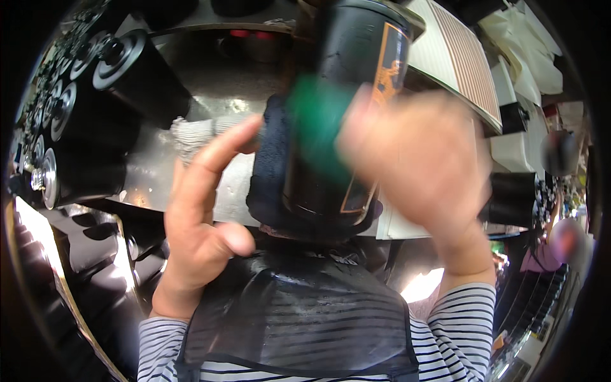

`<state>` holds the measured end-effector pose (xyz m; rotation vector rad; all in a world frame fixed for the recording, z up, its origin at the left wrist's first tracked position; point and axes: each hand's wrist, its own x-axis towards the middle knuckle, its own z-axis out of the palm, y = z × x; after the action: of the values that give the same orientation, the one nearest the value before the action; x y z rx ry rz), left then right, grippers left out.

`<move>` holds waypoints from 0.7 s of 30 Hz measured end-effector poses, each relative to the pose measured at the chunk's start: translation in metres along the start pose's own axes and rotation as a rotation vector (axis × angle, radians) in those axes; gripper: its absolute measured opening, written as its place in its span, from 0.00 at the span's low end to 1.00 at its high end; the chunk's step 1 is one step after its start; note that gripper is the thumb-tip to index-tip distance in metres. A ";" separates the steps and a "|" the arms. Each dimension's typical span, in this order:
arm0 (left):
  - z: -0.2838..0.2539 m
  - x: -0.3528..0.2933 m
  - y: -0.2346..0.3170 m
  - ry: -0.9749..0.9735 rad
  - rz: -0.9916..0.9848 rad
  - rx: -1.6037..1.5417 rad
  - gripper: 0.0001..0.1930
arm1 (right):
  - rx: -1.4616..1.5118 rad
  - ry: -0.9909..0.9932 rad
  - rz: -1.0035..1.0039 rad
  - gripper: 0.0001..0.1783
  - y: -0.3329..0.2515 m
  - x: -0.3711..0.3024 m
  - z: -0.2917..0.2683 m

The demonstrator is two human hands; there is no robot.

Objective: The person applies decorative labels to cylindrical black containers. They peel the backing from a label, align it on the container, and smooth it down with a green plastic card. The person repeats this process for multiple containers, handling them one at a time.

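Black cylinder [350, 60] part-hidden, right hand [423, 156] blurred

Looks like a production workshop: rows of matching black canisters [149, 83] along a scuffed metal surface [151, 175], plus a printed canister [350, 57] on a dark pad [270, 162]. Worker's apron [305, 312] fits too.

Cylinder [348, 69] lies on cloth [268, 169], right of canisters [153, 79].
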<state>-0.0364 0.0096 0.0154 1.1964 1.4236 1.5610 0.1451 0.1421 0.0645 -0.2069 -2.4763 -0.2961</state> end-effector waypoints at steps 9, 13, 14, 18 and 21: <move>0.009 -0.002 -0.007 0.091 0.310 0.044 0.29 | 1.134 0.169 1.479 0.04 -0.043 -0.150 -0.043; 0.018 -0.013 0.007 -0.101 0.382 0.010 0.19 | 0.273 -0.293 1.145 0.10 -0.051 -0.186 -0.035; 0.021 -0.014 0.014 -0.185 0.386 0.003 0.18 | -0.027 -0.285 0.877 0.13 -0.054 -0.187 -0.024; 0.041 -0.022 0.034 -0.341 0.331 0.096 0.10 | -0.150 -0.453 0.730 0.20 -0.062 -0.209 -0.038; 0.058 -0.023 0.046 -0.507 0.167 0.180 0.10 | -0.103 -0.299 0.596 0.21 -0.068 -0.233 -0.041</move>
<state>0.0293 0.0007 0.0549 1.7103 1.1625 1.1307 0.3376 0.0482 -0.0562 -1.0723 -2.5445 -0.1414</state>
